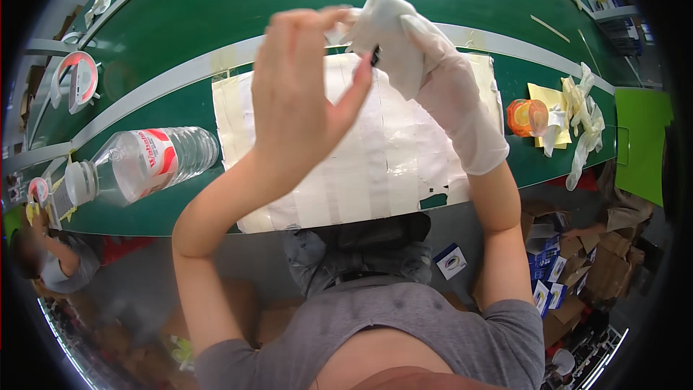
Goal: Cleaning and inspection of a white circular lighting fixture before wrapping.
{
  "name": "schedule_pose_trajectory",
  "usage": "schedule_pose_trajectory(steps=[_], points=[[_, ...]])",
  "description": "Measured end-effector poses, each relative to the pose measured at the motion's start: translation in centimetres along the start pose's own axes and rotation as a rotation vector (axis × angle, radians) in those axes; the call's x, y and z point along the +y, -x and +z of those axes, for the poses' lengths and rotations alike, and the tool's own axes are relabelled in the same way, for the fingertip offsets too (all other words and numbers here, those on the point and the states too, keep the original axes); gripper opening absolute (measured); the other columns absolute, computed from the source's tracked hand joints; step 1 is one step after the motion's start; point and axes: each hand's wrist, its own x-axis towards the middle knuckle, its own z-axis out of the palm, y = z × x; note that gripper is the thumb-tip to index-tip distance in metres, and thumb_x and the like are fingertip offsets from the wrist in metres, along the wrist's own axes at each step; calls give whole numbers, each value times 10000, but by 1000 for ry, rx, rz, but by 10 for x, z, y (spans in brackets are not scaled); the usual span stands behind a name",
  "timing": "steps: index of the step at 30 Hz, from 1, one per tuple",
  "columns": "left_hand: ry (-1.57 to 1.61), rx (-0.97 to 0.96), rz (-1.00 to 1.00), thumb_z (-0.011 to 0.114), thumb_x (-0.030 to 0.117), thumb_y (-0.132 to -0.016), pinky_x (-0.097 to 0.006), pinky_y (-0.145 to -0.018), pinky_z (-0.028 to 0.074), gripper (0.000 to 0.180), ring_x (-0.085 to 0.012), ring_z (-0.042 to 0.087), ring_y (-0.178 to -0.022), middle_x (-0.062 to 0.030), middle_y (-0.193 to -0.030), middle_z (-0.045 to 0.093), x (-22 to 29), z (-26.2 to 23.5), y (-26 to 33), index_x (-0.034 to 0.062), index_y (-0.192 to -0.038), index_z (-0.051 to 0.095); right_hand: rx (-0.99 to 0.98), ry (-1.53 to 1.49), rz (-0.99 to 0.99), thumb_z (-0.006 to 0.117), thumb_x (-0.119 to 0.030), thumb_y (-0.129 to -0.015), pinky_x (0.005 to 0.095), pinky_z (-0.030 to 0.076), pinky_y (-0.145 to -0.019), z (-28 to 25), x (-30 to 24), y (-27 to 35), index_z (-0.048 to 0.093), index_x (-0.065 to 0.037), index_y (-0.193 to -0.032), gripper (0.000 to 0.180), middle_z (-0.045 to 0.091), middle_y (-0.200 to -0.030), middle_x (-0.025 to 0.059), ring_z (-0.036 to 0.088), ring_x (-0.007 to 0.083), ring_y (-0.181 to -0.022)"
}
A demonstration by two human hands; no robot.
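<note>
Holding a soft, light white cloth [386,36] bunched in the gloved right hand [451,90] above the taped green desk [180,0], fingers closed on it, while the bare left hand [299,97] hovers beside it, spread wide.

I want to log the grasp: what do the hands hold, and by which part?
The gloved right hand grips a white cloth by its bunched upper part. The bare left hand is open and holds nothing.

Your right hand [451,94] wears a white glove [462,112] — white cloth [386,29], green table [216,0], orange tape roll [527,117], yellow paper [543,94].
</note>
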Motion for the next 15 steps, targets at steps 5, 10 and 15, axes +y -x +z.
schedule_pose_trajectory(steps=[5,10,15], points=[[94,-52,-81,757,175,-786,-365,-827,420,336,-253,566,-933,-82,-998,580,-14,-7,-14,57,-1065,610,57,308,31,591,-393,-953,239,425,-771,2,7,10,591,-50,-1300,487,651,-1088,61,571,124,-1054],[220,-131,-137,720,171,-833,-353,-804,449,202,-224,608,-904,-59,-916,642,-11,-12,-18,39,-946,619,-56,591,111,575,-358,-963,274,442,-835,-7,-1,6,578,-64,-1322,464,634,-1126,73,563,127,-1032],[59,120,-146,652,136,-892,-293,-689,523,131,-197,665,-775,-84,-858,672,-12,-37,-33,21,-917,593,-106,1325,-671,617,-352,-926,385,408,-1043,-3,16,-3,555,-17,-1291,499,572,-1300,161,536,291,-1225]])
